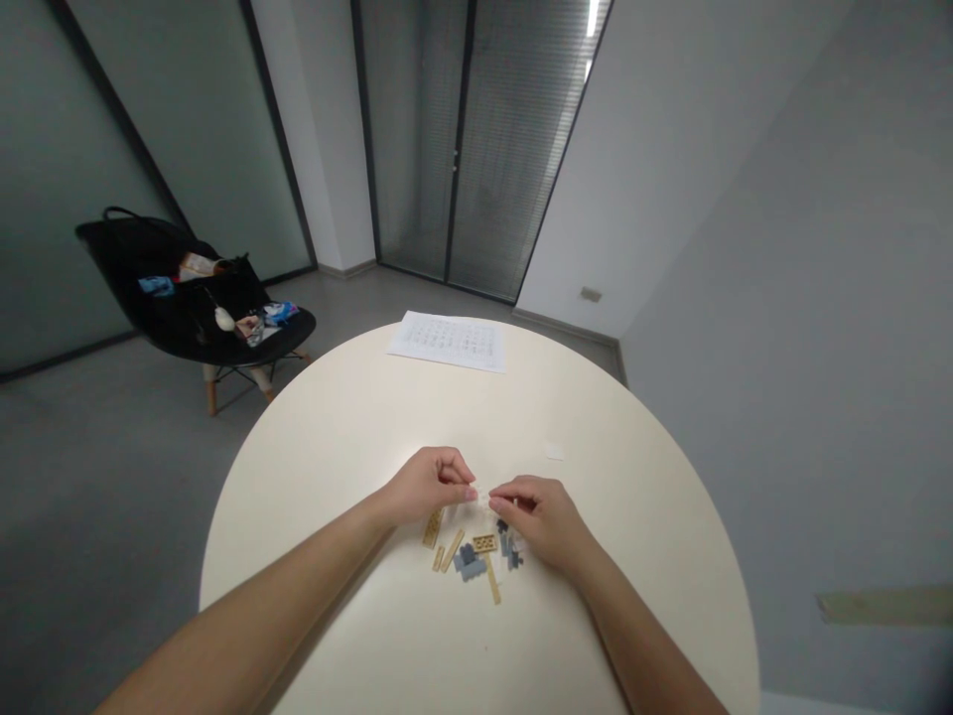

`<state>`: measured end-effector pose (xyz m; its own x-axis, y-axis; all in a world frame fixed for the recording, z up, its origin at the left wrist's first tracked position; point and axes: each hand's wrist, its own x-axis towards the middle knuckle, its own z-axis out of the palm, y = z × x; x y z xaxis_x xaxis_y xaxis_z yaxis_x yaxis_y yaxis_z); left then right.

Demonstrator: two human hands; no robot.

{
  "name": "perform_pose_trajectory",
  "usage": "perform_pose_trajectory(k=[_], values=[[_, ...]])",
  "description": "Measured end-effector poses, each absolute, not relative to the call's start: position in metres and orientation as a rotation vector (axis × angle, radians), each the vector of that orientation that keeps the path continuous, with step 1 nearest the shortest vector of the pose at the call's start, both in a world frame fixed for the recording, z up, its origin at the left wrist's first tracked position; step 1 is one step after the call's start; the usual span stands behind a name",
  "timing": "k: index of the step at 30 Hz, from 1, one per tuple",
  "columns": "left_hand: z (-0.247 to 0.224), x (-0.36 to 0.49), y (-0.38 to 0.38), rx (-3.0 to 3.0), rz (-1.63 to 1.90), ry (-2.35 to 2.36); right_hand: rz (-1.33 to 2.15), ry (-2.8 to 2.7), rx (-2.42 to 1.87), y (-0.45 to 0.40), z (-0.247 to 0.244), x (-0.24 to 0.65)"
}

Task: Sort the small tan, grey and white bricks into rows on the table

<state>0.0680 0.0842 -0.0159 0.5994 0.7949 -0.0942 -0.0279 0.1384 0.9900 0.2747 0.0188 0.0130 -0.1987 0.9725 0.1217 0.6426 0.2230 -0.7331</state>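
My left hand (pixel 430 487) and right hand (pixel 532 518) close narrowly around a small pale plastic piece (pixel 482 495), grip too blurred to confirm; best held steady just above the tan-and-grey plastic bricks (pixel 468 561).

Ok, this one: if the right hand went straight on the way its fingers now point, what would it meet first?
Probably the small pale plastic piece just ahead of the right hand. It is blurred, so contact is unclear. The left hand's fingertips lie right behind it.

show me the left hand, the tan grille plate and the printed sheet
Left hand (pixel 428 487), head view, middle of the back of the hand
Tan grille plate (pixel 484 543), head view, its centre
Printed sheet (pixel 447 342), head view, middle of the page
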Motion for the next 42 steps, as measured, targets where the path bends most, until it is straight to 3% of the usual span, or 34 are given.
perform_pose_trajectory(k=[15,28,42], values=[[-0.013,0.073,0.082,1.434,0.754,0.732,0.816,-1.709,-1.521,0.024,-0.001,0.276],[-0.012,0.067,0.088,1.523,0.793,0.856,0.722,-1.295,-1.574,0.033,-0.014,0.329],[-0.015,0.062,0.094,1.552,0.785,0.851,0.417,-1.435,-1.902,0.031,-0.012,0.370]])
